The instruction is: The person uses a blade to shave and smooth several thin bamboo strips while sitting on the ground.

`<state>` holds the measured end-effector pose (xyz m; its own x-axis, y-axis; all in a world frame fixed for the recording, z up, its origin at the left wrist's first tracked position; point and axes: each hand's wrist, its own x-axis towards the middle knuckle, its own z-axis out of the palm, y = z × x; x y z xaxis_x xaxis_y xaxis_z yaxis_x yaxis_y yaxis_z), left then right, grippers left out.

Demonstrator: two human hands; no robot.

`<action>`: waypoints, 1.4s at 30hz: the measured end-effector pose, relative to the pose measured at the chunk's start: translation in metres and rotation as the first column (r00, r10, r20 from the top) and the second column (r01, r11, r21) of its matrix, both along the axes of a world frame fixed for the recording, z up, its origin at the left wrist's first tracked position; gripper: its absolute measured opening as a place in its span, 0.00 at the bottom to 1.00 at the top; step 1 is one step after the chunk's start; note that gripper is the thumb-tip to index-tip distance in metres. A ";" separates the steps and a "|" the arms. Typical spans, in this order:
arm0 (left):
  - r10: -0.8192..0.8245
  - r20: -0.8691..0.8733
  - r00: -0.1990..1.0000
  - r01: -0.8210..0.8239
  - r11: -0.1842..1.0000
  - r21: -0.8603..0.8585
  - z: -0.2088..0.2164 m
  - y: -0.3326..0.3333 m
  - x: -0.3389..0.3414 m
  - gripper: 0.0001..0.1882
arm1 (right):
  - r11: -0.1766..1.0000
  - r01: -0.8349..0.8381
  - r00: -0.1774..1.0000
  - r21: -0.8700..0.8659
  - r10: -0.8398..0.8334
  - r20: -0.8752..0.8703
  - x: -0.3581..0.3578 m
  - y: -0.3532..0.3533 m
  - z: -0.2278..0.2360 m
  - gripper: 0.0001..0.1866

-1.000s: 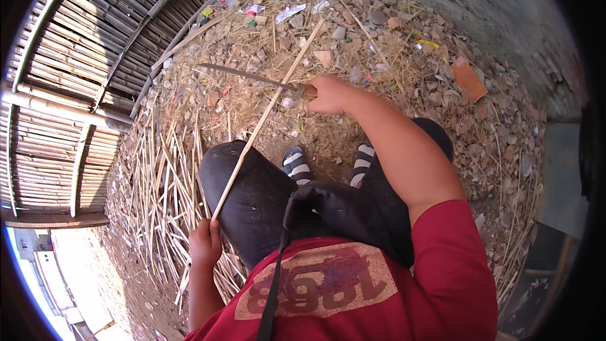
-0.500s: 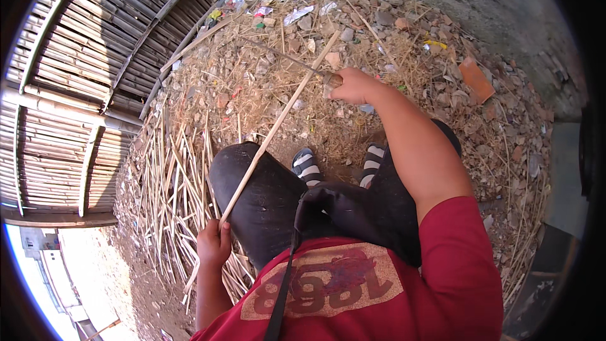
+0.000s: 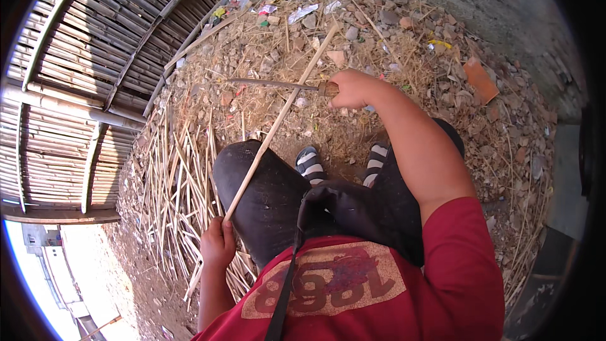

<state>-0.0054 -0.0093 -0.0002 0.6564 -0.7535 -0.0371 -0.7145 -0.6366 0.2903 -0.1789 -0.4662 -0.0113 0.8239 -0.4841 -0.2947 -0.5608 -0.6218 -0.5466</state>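
My left hand (image 3: 218, 244) is closed round the lower end of a long pale bamboo strip (image 3: 273, 134). The strip slants up and away to the right, passing over my left knee. In my right hand (image 3: 353, 88) is the wooden handle of a long, narrow-bladed knife (image 3: 268, 83). Its dark blade points left and crosses the strip near the far end; whether the two touch, I cannot tell. Beside my left leg lies a heap of similar bamboo strips (image 3: 180, 189), some passing behind my left hand.
A bamboo slat wall (image 3: 76, 69) rises on the left and a grey wall (image 3: 505, 12) at the far right. Rubble, straw and litter cover the ground, with an orange brick piece (image 3: 481, 81) on the right. My sandalled feet (image 3: 310, 165) stand between my bent knees.
The knife has swung from slanting up and away to lying nearly level across the strip, its tip moving nearer to me. My left hand still holds the strip in almost the same place.
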 end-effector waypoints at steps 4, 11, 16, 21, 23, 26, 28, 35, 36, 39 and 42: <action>0.001 -0.093 0.996 0.003 0.999 0.043 0.005 0.002 0.002 0.13 | 0.991 -0.120 0.992 -0.055 0.117 -0.047 0.003 0.022 0.025 0.18; 0.020 0.153 0.988 -0.020 1.000 -0.003 -0.006 0.002 -0.017 0.12 | 0.981 -0.141 0.989 -0.136 0.145 0.020 0.001 0.017 0.010 0.16; 0.045 0.170 0.984 -0.047 0.999 0.004 -0.004 -0.004 -0.028 0.12 | 0.978 -0.158 0.986 -0.138 0.163 0.025 0.002 0.027 0.013 0.16; 0.060 0.167 0.984 -0.052 0.997 -0.052 -0.007 -0.001 -0.029 0.11 | 0.974 -0.214 0.976 -0.078 0.210 -0.053 0.006 0.037 0.030 0.16; 0.057 0.148 0.987 -0.048 0.997 -0.063 -0.003 -0.004 -0.030 0.11 | 0.976 -0.178 0.984 -0.121 0.177 -0.023 0.004 0.031 0.025 0.15; 0.046 0.102 0.994 -0.044 0.999 -0.027 -0.001 -0.002 -0.028 0.13 | 0.972 -0.161 0.987 -0.169 0.161 -0.014 0.002 0.034 0.033 0.15; 0.059 0.121 0.991 -0.053 0.997 -0.050 -0.001 -0.003 -0.028 0.15 | 0.975 -0.178 0.984 -0.131 0.174 -0.040 0.003 0.041 0.043 0.14; 0.124 0.077 0.989 -0.123 0.992 -0.022 0.011 -0.013 -0.037 0.19 | 0.964 -0.203 0.979 -0.174 0.199 -0.043 0.002 0.038 0.032 0.13; 0.124 0.064 0.990 -0.121 0.991 -0.054 0.010 -0.012 -0.036 0.19 | 0.969 -0.193 0.981 -0.157 0.189 -0.036 0.002 0.037 0.030 0.13; 0.124 0.035 0.992 -0.120 0.987 -0.106 0.006 -0.011 -0.035 0.20 | 0.976 -0.179 0.984 -0.121 0.176 -0.034 0.002 0.034 0.024 0.13; 0.120 0.023 0.993 -0.119 0.992 -0.046 0.002 -0.009 -0.034 0.21 | 0.968 -0.215 0.977 -0.128 0.214 -0.025 0.007 0.039 0.018 0.14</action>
<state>-0.0392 -0.0184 0.0020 0.7421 -0.6702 0.0125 -0.6417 -0.7049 0.3023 -0.1719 -0.4271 0.0071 0.9098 -0.3308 -0.2509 -0.4121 -0.7930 -0.4487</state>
